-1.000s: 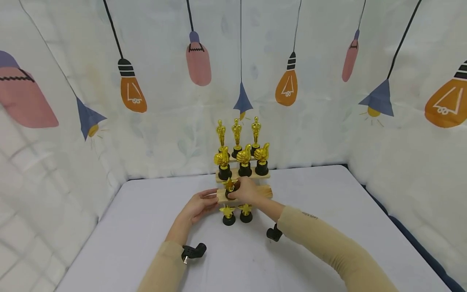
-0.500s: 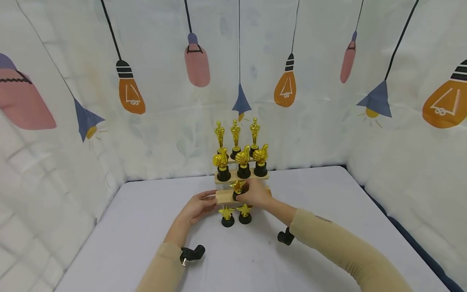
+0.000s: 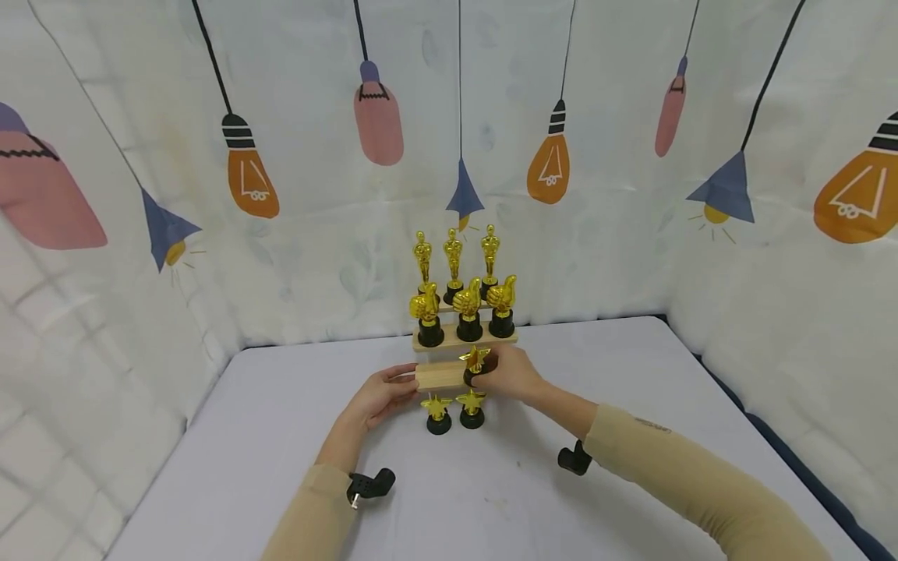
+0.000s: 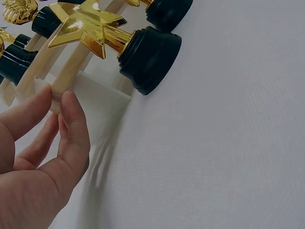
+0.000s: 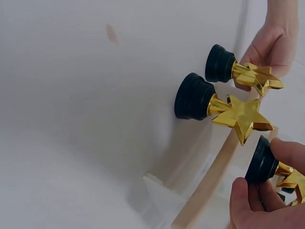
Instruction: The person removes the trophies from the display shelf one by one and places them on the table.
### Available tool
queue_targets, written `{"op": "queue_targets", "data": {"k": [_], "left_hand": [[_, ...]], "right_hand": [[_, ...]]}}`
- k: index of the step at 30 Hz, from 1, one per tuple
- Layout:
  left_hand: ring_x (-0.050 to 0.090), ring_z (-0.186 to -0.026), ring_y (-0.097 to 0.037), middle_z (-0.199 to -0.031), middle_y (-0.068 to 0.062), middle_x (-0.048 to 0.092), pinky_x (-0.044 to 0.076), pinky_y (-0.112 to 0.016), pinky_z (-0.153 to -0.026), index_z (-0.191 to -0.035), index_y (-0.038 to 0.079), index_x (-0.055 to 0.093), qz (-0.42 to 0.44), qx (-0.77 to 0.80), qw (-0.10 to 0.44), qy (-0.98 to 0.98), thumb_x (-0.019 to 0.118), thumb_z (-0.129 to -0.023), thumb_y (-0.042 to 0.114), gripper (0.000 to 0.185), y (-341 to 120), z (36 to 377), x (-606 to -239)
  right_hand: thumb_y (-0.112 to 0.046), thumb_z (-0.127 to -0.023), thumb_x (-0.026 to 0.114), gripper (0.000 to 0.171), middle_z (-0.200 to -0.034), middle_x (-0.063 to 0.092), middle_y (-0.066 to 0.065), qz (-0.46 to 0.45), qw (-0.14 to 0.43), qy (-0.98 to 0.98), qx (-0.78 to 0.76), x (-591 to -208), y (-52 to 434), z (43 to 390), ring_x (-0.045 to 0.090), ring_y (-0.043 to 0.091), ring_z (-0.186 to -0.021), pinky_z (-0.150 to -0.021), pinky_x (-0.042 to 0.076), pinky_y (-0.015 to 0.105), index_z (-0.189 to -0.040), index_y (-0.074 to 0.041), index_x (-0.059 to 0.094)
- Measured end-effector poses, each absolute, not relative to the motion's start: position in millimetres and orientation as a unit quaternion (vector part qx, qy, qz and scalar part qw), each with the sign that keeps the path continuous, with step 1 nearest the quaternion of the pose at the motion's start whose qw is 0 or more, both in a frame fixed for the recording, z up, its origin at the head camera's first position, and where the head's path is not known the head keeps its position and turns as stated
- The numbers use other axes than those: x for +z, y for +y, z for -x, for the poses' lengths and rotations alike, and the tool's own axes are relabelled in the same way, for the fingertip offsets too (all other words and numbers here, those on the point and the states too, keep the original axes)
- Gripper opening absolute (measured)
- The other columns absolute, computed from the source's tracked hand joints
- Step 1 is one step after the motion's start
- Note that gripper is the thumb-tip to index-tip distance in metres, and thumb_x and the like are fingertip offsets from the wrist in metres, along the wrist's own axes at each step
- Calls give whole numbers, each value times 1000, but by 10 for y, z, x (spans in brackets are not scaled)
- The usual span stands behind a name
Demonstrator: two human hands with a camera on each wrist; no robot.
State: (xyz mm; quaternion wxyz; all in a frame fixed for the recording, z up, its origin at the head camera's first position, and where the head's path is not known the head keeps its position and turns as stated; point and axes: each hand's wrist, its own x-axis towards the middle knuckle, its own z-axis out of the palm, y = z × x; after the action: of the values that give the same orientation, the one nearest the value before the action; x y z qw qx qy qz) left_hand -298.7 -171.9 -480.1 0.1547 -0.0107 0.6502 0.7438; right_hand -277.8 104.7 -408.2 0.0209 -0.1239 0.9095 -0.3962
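Right hand (image 3: 508,374) pinches the black base of a star trophy (image 3: 475,360) on the lowest wooden step (image 3: 438,376). Left hand (image 3: 382,395) grips the step's 9 o'clock end. Two star trophies (image 3: 454,411) stand at 6 o'clock on the table (image 3: 281,436).

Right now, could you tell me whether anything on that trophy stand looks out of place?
Two star trophies stand on the table before the stand, off its shelves. The lowest shelf holds only the star trophy gripped by the right hand.

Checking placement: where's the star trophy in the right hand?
Head view, centre: star trophy on the lowest wooden step, gripped by the right hand, above two star trophies on the table.
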Motion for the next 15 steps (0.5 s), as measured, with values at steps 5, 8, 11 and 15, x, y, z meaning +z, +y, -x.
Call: {"op": "queue_targets", "data": {"k": [5, 8, 11, 15], "left_hand": [[68, -105, -22, -137, -25, 57, 58, -31, -89, -149, -6, 45, 14, 745, 158, 648, 64, -99, -4, 53, -1728, 2981, -4804], [68, -105, -22, -136, -25, 57, 58, -32, -89, -149, -6, 45, 10, 744, 157, 649, 64, -99, -4, 54, -1729, 2980, -4801], [68, -104, -22, -135, -25, 58, 58, -32, -89, -148, -6, 46, 13, 746, 158, 647, 65, -98, -4, 54, -1727, 2979, -4796], [68, -104, -22, -134, -24, 59, 58, -32, -89, -148, -6, 47, 17, 746, 157, 647, 65, -98, -4, 53, -1723, 2974, -4793]], "right_hand": [[-15, -79, 88, 39, -94, 69, 4, 110, 24, 906, -408, -4098, 1119, 2760, 64, 19, -88, -77, 57, 35, -111, -2, 70], [-14, -79, 88, 41, -96, 69, 4, 104, 25, 902, -418, -4115, 1157, 2751, 64, 19, -89, -76, 57, 35, -113, -2, 69], [-13, -80, 88, 40, -95, 69, 4, 101, 27, 897, -429, -4130, 1193, 2735, 63, 19, -89, -75, 57, 34, -113, -1, 69], [-12, -80, 87, 40, -98, 69, 4, 93, 28, 892, -442, -4152, 1244, 2702, 64, 19, -91, -77, 57, 35, -115, 0, 70]]}}
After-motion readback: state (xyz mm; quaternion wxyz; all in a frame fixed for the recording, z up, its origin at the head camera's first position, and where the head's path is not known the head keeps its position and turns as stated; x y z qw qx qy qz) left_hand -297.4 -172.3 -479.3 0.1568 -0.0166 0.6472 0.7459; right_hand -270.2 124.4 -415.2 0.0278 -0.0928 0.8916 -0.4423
